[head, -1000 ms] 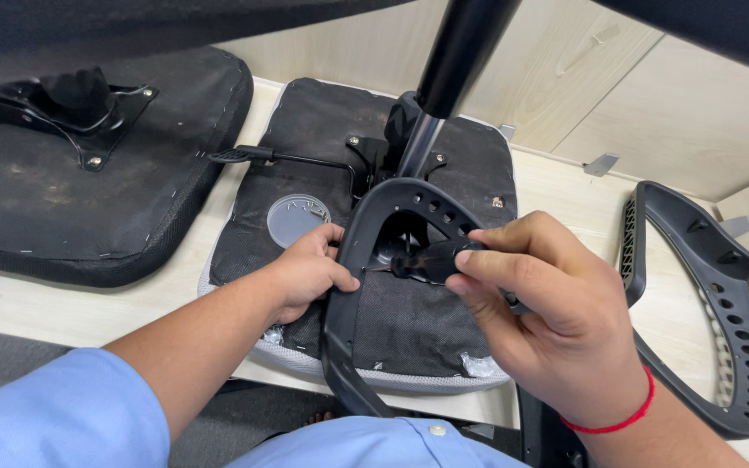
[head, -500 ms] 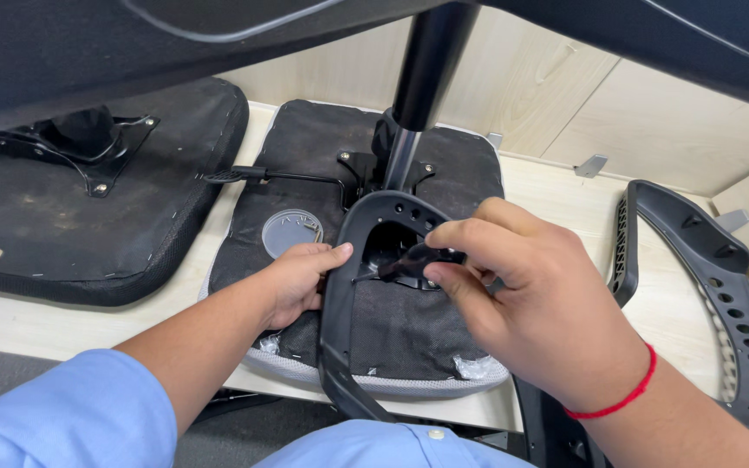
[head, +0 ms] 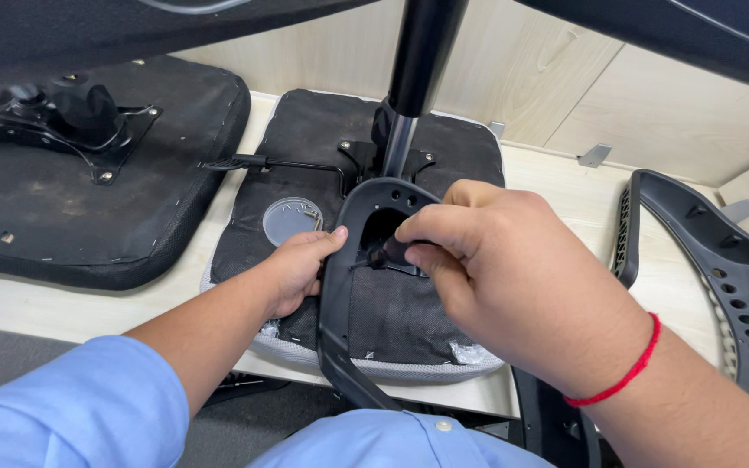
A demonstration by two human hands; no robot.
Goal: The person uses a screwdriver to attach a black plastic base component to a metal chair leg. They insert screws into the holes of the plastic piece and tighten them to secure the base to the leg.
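Black moulded plastic armrest bracket (head: pixel 344 260), curved and glossy, stands upright on an upturned seat cushion (head: pixel 322 139) at table centre. Cushion underside: dark fibrous fabric, grey mesh rim, metal mounting plate, 1 round grey disc (head: pixel 291 220). Left hand (head: pixel 295 269) grips the bracket's outer edge, fingers wrapped, thumb on top. Right hand (head: pixel 487 269) pinches a small dark fastener (head: pixel 389 252) in the bracket's opening, fingertips closed on it. Gas-lift column (head: pixel 416 78), smooth black over chrome, rises just behind. 2nd cushion (head: pixel 88 199) lies left, near; 2nd armrest (head: pixel 704 277), perforated, lies right, well apart. Pale wood table (head: pixel 565 191) bare between.
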